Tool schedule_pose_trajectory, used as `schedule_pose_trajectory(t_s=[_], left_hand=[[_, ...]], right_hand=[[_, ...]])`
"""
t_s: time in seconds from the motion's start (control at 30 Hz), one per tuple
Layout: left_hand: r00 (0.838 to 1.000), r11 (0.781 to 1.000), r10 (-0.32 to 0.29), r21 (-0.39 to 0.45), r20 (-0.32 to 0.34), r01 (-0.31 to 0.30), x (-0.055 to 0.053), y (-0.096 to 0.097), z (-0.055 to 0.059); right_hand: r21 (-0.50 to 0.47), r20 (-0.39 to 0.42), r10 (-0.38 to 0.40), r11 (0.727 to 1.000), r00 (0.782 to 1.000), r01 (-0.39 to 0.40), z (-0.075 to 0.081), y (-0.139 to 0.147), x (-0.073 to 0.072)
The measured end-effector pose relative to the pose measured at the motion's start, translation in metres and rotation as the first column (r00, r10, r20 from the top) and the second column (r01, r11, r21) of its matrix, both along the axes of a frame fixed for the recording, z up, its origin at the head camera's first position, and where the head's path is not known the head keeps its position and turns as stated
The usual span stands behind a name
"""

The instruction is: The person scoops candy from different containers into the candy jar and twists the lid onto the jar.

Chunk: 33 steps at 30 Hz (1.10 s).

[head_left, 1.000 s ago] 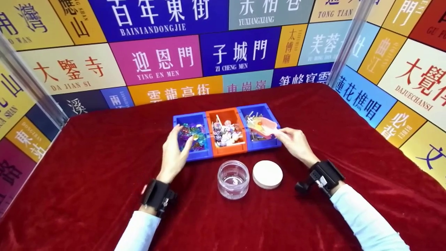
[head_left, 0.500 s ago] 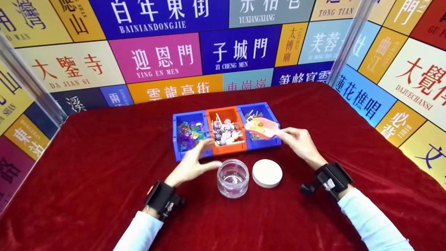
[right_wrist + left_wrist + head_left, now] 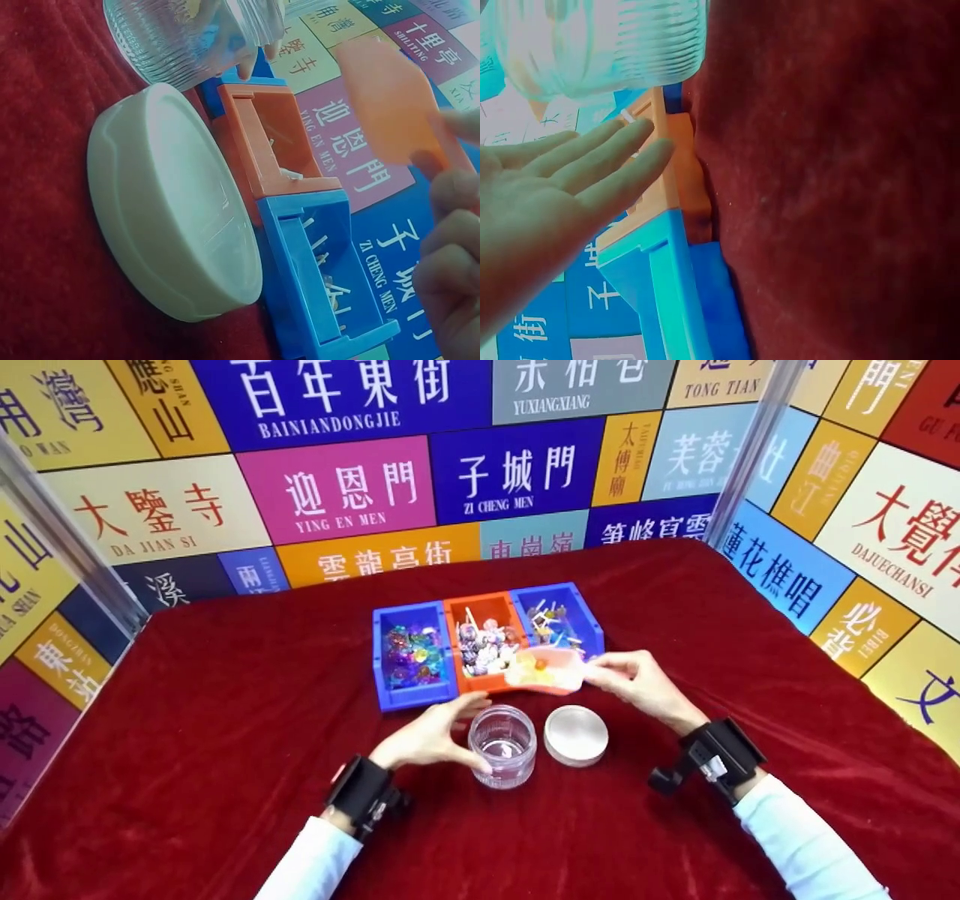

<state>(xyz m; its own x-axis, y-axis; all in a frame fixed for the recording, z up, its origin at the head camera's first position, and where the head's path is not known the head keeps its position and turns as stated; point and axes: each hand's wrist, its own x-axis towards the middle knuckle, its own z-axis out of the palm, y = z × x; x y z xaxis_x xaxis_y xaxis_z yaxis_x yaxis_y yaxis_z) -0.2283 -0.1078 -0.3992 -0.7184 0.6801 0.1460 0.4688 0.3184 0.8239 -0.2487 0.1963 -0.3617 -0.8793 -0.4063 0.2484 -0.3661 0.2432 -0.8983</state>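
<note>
My right hand (image 3: 645, 686) grips the handle of a small pink scoop (image 3: 566, 671), held raised over the front of the bins with some yellow and orange pieces in it. To the left of the clear jar (image 3: 510, 769) is my left hand (image 3: 427, 741), thumb and fingers spread beside its wall. The left wrist view shows these fingers (image 3: 607, 161) straight, with a gap to the jar. The jar stands upright with its mouth uncovered. Its white round lid (image 3: 172, 210) lies on the cloth just right of it.
Behind the jar stand three joined bins: a blue bin (image 3: 381, 675) of colourful gem-like pieces, an orange bin (image 3: 480, 684) of lollipop-like pieces on white sticks, and another blue bin (image 3: 598, 641) of stick pieces. Dark red cloth (image 3: 225, 750) covers the table; printed panels stand behind.
My left hand has moved from the left blue bin toward me and right, up to the jar. The scoop in my right hand has come from the right blue bin toward the jar.
</note>
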Motion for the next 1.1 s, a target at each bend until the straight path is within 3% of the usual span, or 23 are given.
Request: schedule_pose_trajectory(t_s=[0.2,0.43,0.7,0.83,0.93,1.1], left_hand=[[1.0,0.998,0.001,-0.056,0.005,0.0,0.0,0.006,-0.001],[0.992,0.986,0.055,-0.152,-0.111,-0.072,-0.001,0.009,-0.001],[0.984,0.983,0.11,-0.131,-0.141,-0.128,-0.001,0.012,-0.004],[0.974,0.977,0.139,-0.134,-0.18,-0.164,-0.001,0.014,-0.004],[0.972,0.978,0.14,-0.128,-0.189,-0.166,0.0,0.015,-0.003],[0.975,0.985,0.122,-0.098,-0.183,-0.142,0.0,0.015,-0.004]], right_hand=[[0.049,-0.025,0.118,0.992,0.993,-0.117,0.002,0.002,0.005],[0.112,-0.004,0.172,0.979,0.985,-0.171,0.006,0.002,0.009],[0.189,-0.029,0.158,0.97,0.987,-0.15,0.015,0.002,0.012],[0.218,-0.06,0.156,0.966,0.986,-0.139,0.01,0.006,0.008],[0.253,-0.099,0.155,0.959,0.983,-0.126,0.006,0.009,0.004],[0.318,-0.177,0.178,0.941,0.968,-0.115,0.014,0.007,0.006]])
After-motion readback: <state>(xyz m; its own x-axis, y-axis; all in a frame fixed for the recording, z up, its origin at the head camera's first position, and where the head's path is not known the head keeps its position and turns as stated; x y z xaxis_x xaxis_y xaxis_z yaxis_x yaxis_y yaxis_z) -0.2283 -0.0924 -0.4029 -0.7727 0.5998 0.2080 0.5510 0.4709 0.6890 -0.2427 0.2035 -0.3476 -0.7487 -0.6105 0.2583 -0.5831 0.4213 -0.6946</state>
